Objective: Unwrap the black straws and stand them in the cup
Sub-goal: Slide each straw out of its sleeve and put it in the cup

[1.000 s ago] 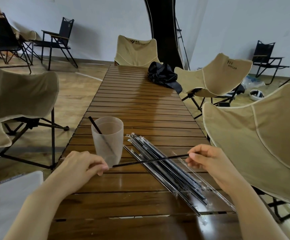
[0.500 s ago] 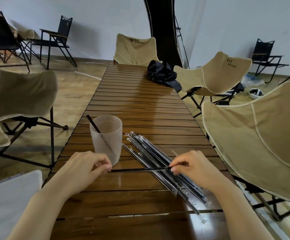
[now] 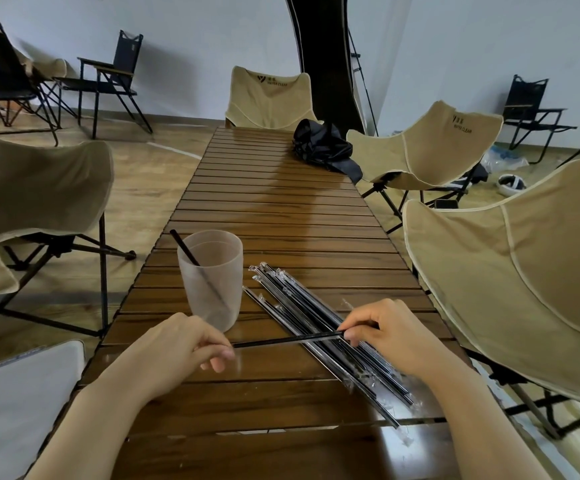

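Well, your left hand: it pinched one end of a black straw between thumb and forefinger, the other fingers curled underneath.
Your right hand: thumb and forefinger were closed on the straw's other end, right above the pile.
Hands, together or apart: apart, and the straw stretched nearly level between them, off the table.
Film on the held straw: something clear shone near your right fingertips, but how much of the straw it covered could not be told.
Pile of wrapped straws: it lay flat on the slats, slanting from beside the cup down toward the near right edge, with your straw crossing over it.
Cup: frosted and upright, it stood just beyond your left hand, to the left of the pile.
Straw in the cup: one bare black straw stood inside, leaning against the left rim.
Table: long brown slats ran straight away from you.
Black bag: it sat crumpled at the far right of the table.
Beige chairs: they stood on both sides and at the far end.
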The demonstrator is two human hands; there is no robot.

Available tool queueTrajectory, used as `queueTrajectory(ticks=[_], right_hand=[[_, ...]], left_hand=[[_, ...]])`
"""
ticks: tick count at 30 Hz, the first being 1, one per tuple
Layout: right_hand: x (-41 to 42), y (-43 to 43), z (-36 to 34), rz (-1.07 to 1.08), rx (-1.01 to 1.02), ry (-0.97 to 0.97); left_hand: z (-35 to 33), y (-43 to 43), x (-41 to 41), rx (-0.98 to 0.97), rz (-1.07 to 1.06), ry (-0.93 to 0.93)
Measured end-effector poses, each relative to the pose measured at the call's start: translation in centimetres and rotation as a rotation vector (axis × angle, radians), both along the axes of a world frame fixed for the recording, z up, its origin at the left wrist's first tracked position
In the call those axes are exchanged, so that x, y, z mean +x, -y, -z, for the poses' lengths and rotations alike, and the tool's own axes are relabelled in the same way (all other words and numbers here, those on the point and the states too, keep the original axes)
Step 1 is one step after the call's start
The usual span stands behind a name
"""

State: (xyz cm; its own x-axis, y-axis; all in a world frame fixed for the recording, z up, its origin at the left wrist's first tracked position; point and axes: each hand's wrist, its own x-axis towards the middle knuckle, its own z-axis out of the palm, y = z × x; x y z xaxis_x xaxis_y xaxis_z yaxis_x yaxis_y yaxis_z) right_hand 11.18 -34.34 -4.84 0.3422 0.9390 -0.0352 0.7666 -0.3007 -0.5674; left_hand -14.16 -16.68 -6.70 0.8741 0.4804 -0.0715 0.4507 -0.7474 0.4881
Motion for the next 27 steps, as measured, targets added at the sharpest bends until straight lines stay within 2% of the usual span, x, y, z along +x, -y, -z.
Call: queueTrajectory(ticks=[7, 10, 13, 16, 21, 27], right_hand=[[1.9, 1.6, -0.3, 0.119, -0.021, 0.076], [2.5, 2.2, -0.1, 0.192, -0.028, 0.109], [2.6, 2.1, 0.0, 0.222, -0.023, 0.120], [1.8, 1.3, 0.0, 0.158, -0.053, 0.116], [0.6, 0.0, 0.6, 0.052, -0.086, 0.068], [-1.0, -0.9, 1.1, -0.050, -0.038, 0.019]], left_hand=[[0.5, -0.8, -0.9, 0.186, -0.212, -0.023], [0.7, -1.1, -1.0, 0.194, -0.279, -0.049], [1.0, -0.8, -0.8, 0.128, -0.239, -0.051], [1.1, 0.2, 0.2, 0.077, -0.138, -0.037], [1.0, 1.1, 1.4, 0.169, -0.088, 0.063], [0.9, 1.6, 2.0, 0.218, -0.072, 0.069]])
